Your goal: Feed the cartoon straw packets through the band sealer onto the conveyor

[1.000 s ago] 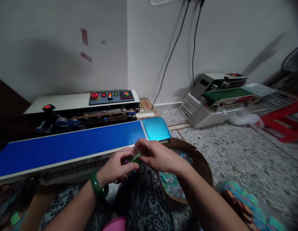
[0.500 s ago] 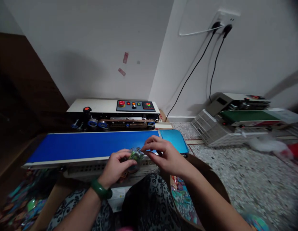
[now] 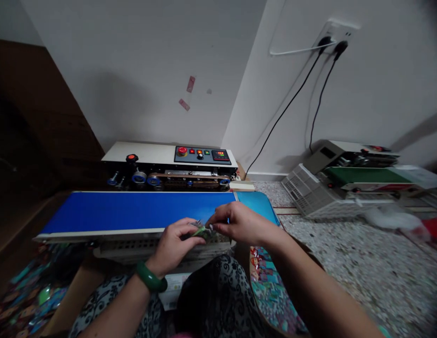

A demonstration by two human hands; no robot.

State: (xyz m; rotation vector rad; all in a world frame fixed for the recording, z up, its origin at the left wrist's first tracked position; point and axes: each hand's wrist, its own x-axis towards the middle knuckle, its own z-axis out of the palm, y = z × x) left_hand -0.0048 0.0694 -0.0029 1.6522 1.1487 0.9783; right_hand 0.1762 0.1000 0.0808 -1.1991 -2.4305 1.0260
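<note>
Green and small, the packet (image 3: 200, 231) sits pinched between both hands at the near edge of the blue conveyor belt (image 3: 134, 209). Its long axis seems to run left to right, though it is too small to be sure. The left hand (image 3: 174, 245) closes its fingertips on the left end; the right hand (image 3: 239, 224) grips the right end, equally close.

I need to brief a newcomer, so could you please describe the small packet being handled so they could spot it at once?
Find the long blue conveyor belt of the sealing machine by the wall. At its near edge, the left hand and right hand meet. Pinched between them is the small green packet, the only packet held off the floor.
</note>
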